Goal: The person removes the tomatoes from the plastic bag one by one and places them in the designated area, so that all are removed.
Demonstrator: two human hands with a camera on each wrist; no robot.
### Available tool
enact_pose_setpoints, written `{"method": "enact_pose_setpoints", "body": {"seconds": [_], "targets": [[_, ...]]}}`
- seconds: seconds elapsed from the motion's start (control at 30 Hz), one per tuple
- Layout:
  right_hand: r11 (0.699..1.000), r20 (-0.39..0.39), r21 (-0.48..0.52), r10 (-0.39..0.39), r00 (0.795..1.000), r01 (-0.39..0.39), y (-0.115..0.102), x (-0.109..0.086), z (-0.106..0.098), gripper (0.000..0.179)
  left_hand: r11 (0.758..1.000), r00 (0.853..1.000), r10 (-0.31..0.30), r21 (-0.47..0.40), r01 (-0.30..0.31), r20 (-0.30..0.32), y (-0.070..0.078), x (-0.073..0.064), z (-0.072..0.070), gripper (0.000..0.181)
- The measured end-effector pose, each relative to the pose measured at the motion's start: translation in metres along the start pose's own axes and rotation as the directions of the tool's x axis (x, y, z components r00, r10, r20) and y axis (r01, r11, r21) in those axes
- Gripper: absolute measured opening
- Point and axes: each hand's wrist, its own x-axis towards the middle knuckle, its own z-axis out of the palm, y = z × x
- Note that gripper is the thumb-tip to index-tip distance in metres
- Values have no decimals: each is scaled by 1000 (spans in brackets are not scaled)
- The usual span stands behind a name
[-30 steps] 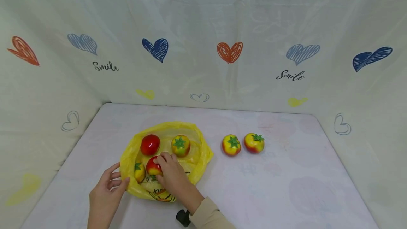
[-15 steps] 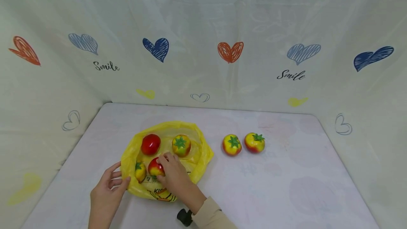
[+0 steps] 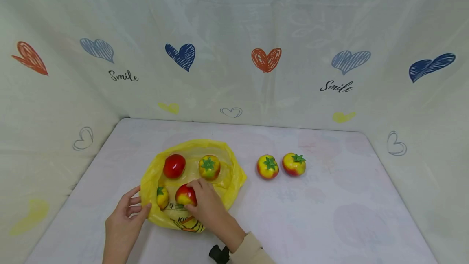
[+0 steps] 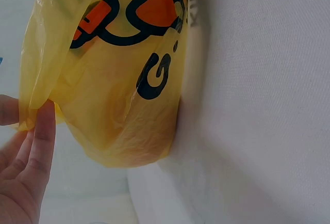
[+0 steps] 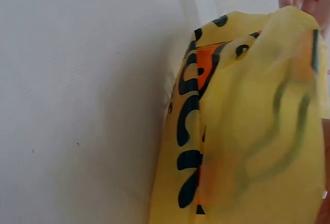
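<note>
A yellow plastic bag (image 3: 148, 180) lies spread with its mouth up on the table. My left hand (image 3: 125, 225) pinches its left rim between thumb and fingers, which the left wrist view shows close up beside the bag's rim (image 4: 41, 74). Inside the bag, my right hand (image 3: 209, 205) holds a glossy red-and-yellow toy tomato (image 3: 185, 195) by its right side. Around it in the bag lie a red tomato (image 3: 174, 166), a yellow-green tomato with a green calyx (image 3: 209, 168) and a partly covered yellow tomato (image 3: 163, 199). The right wrist view shows mostly the bag's printed outer wall (image 5: 258, 131).
Two more red-and-yellow tomatoes, one nearer the bag (image 3: 268, 167) and one farther right (image 3: 294, 164), sit on the white table (image 3: 311, 215). A black camera piece (image 3: 219, 254) is at the right wrist. A curtain with printed hearts (image 3: 266, 60) hangs behind.
My right hand has shifted a little rightward and toward me, with the red-and-yellow tomato in its fingers. The left hand keeps its place on the bag's rim.
</note>
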Motion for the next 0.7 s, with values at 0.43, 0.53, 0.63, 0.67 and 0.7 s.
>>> {"method": "enact_pose_setpoints", "body": {"seconds": [0.43,0.53,0.63,0.67,0.7], "targets": [[967,-64,251,71,995,-53,4,-18,-22,50,1000,1000,12,21,-13,22,-4,1,-1,60],[945,-75,321,92,993,-63,5,-22,-27,50,999,1000,-6,38,6,9,15,-8,-7,57],[925,-93,376,101,990,-59,6,-27,-34,49,1000,1000,-16,23,16,17,22,-12,-10,56],[919,-102,390,102,990,-55,6,-28,-36,49,999,1000,-18,30,17,12,20,-10,-9,56],[914,-111,401,104,988,-51,7,-30,-38,49,1000,999,-23,12,23,25,20,-10,-10,57]]}}
